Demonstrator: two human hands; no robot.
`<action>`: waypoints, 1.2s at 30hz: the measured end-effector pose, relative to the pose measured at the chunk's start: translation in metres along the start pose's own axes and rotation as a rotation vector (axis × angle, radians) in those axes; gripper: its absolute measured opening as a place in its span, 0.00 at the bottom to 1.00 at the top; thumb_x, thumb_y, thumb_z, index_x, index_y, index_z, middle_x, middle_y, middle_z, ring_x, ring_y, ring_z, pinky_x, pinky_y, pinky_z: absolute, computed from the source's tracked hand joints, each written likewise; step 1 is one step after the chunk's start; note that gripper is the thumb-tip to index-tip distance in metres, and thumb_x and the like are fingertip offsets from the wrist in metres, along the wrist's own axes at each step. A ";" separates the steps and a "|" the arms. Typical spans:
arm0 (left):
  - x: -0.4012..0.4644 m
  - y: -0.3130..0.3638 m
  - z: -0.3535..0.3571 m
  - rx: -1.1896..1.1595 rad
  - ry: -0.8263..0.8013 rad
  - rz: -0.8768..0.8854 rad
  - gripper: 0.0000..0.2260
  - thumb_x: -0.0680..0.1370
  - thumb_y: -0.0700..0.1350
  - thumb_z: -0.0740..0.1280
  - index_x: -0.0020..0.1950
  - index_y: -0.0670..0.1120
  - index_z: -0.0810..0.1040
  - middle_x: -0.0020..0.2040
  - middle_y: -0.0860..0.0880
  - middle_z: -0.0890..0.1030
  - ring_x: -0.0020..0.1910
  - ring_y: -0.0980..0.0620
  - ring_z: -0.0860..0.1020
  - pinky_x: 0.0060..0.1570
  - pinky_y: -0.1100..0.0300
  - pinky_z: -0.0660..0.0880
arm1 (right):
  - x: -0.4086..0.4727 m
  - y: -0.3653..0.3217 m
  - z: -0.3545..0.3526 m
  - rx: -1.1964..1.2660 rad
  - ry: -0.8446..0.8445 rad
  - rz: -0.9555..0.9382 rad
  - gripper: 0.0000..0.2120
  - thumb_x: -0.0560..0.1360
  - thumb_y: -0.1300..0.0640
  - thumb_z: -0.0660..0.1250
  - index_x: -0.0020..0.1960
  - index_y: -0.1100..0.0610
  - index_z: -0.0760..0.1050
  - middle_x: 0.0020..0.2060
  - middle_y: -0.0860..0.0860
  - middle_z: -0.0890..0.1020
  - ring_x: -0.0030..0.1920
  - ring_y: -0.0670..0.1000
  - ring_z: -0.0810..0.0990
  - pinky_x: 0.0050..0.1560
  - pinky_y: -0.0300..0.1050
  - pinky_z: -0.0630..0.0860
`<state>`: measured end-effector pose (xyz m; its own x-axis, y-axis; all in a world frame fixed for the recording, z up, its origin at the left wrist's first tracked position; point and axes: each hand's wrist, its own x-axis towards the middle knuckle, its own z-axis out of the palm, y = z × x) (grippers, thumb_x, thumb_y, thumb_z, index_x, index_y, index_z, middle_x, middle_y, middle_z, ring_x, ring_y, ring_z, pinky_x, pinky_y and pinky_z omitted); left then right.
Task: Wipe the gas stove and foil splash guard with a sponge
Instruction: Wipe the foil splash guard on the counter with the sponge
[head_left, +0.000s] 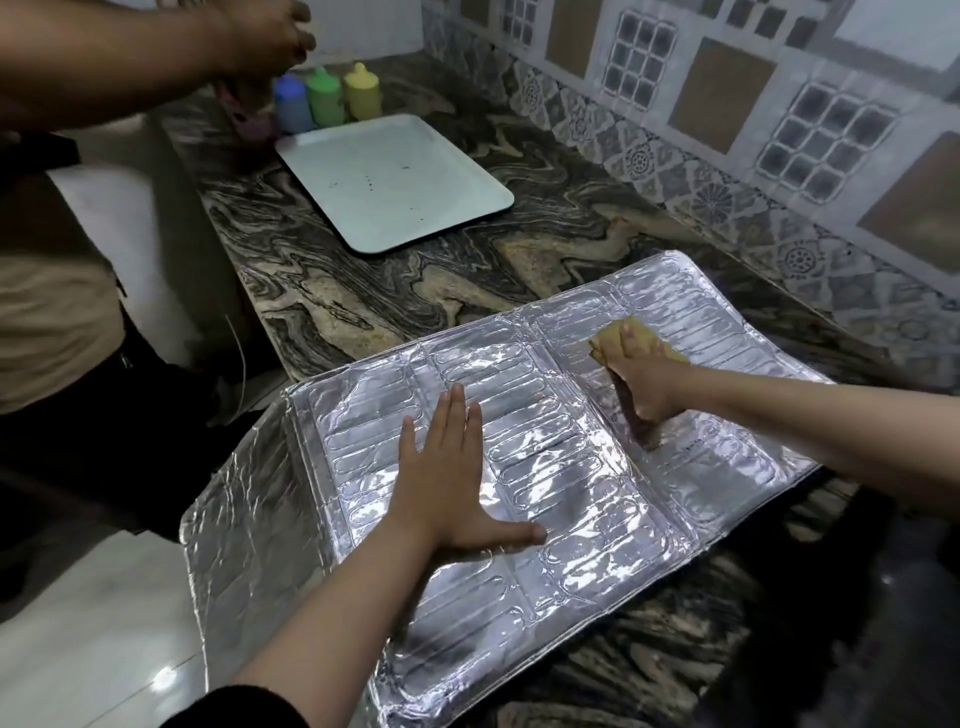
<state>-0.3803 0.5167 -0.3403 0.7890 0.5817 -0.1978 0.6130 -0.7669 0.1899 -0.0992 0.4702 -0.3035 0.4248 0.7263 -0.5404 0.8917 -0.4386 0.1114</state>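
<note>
Two hands at work on silver embossed foil splash guard, laid flat on dark marbled stone bench, one panel drooping over near-left edge. Left hand spread flat, fingers straight, pinning middle panel. Right hand curled round yellow-tan sponge, pressed to far-right panel. Wiping judged under way: right panel in hand, middle and left panels apparently still to do; gas stove out of view, so presumably untouched. Foil crinkled, glossy, ribbed with oval embossing, no obvious soiling visible.

Home kitchen, marble counter, tiled backsplash
</note>
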 end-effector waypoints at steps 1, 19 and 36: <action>0.000 0.000 0.000 0.002 -0.001 -0.001 0.67 0.52 0.85 0.48 0.77 0.42 0.33 0.74 0.45 0.27 0.74 0.47 0.28 0.71 0.35 0.37 | 0.002 0.004 -0.003 0.010 0.004 0.021 0.46 0.73 0.67 0.60 0.76 0.55 0.29 0.74 0.59 0.30 0.75 0.68 0.41 0.75 0.61 0.43; 0.000 -0.001 -0.002 -0.026 0.005 0.013 0.67 0.53 0.85 0.49 0.77 0.43 0.33 0.74 0.45 0.27 0.74 0.47 0.28 0.71 0.37 0.35 | -0.030 0.045 -0.055 0.193 -0.018 0.197 0.20 0.73 0.68 0.54 0.63 0.60 0.72 0.46 0.60 0.79 0.38 0.59 0.80 0.23 0.41 0.74; 0.001 -0.001 0.000 -0.026 0.015 0.020 0.67 0.53 0.86 0.50 0.77 0.43 0.33 0.74 0.44 0.27 0.74 0.47 0.28 0.71 0.37 0.34 | -0.071 -0.027 0.006 -0.130 -0.062 0.213 0.40 0.77 0.64 0.59 0.73 0.71 0.30 0.74 0.68 0.38 0.75 0.68 0.41 0.74 0.56 0.44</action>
<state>-0.3802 0.5175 -0.3404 0.8016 0.5704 -0.1791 0.5977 -0.7714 0.2183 -0.1542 0.4273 -0.2733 0.5983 0.5895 -0.5427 0.7975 -0.5039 0.3319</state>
